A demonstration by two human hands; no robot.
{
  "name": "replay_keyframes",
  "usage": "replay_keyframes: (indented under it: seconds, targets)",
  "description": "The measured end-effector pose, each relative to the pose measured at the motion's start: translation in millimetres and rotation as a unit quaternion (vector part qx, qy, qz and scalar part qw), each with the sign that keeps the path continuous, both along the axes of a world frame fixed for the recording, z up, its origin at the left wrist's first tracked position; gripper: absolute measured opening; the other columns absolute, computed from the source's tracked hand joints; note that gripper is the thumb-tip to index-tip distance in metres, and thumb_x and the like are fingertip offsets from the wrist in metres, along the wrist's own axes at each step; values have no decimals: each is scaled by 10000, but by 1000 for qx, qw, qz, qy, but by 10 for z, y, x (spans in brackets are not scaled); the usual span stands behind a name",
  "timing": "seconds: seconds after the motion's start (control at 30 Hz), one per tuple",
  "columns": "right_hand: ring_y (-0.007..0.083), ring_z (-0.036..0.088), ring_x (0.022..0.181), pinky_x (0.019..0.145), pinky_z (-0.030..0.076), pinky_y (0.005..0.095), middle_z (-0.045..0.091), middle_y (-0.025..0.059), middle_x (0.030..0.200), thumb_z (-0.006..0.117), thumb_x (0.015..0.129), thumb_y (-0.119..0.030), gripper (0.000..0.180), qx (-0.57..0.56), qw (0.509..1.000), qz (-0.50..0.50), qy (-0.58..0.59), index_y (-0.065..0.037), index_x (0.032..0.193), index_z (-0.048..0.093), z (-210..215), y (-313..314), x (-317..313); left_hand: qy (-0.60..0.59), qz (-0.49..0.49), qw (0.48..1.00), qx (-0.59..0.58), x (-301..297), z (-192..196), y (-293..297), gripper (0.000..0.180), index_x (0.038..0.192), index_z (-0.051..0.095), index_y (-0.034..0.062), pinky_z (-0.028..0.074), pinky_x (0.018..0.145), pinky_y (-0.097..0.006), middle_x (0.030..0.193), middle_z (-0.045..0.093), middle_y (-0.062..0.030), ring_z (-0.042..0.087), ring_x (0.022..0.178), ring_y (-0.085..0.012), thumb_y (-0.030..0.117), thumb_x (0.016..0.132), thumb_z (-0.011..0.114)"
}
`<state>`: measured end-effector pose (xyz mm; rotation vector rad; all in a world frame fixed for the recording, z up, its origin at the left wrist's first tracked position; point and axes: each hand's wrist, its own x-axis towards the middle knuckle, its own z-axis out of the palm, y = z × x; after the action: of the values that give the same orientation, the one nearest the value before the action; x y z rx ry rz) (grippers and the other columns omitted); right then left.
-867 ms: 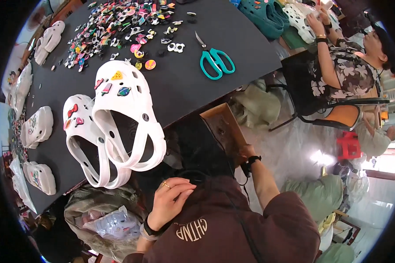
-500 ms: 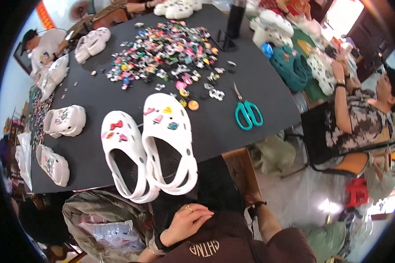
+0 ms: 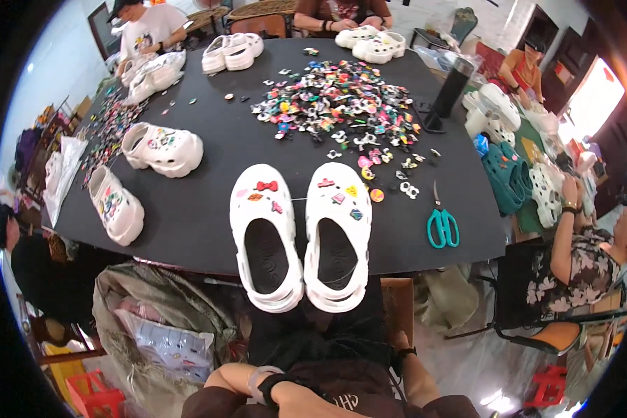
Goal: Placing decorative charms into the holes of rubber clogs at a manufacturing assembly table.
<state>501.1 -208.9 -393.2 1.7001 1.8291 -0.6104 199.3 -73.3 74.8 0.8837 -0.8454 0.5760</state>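
1. Lying against the dark brown sweatshirt point(image 3: 359, 380), the left hand point(image 3: 310, 404) is partly cut off by the lower edge; its fingers are out of view, so I cannot tell whether they are spread or pinching anything. A clear bracelet and a black band circle its wrist.
2. The right hand point(image 3: 401, 341) is low at the brown, straight-sided box point(image 3: 398, 303) below the table's near edge; its fingers are too dim to tell whether they grip.
3. The pair of white, rubbery clogs point(image 3: 263, 212) stands side by side at the near edge of the black table point(image 3: 209, 237), toes pointing away from the person, a thin pale strand joining them. Small coloured charms, including a red bow, dot both uppers.
4. Just beyond the pair spreads a heap of small multicoloured charms point(image 3: 341, 101).
5. Teal-handled scissors point(image 3: 442, 228) lie to the pair's right, blades pointing away.
6. Two white, charm-studded clogs point(image 3: 167, 150) rest apart on the left.
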Motion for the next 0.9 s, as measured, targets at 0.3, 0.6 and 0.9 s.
replay_keyframes:
  seconds: [0.3, 0.6, 0.9]
  targets:
    - [227, 609, 834, 646, 478, 377, 627, 96, 913, 504, 870, -290, 267, 21, 971, -209, 111, -88, 1000, 620, -61, 81, 38, 29, -91, 995, 8, 36, 111, -47, 640, 1149, 523, -9, 205, 995, -537, 1232, 398, -207, 279, 1241, -394, 542, 905, 306]
    - [222, 584, 802, 639, 461, 388, 604, 92, 871, 485, 879, -340, 318, 30, 879, -420, 222, -75, 1012, 600, -307, 85, 134, -64, -98, 993, 0, 209, -90, -190, 648, 1111, 546, -19, 191, 1012, -532, 1221, 407, -206, 305, 1217, -376, 521, 925, 239]
    - [217, 559, 771, 632, 444, 399, 581, 88, 829, 467, 889, -391, 373, 26, 691, -651, 314, -62, 1024, 579, -766, -263, 189, -5, -97, 995, 7, 244, 53, -48, 689, 1038, 582, -18, 197, 1013, -522, 1227, 409, -212, 304, 1223, -371, 550, 914, 213]
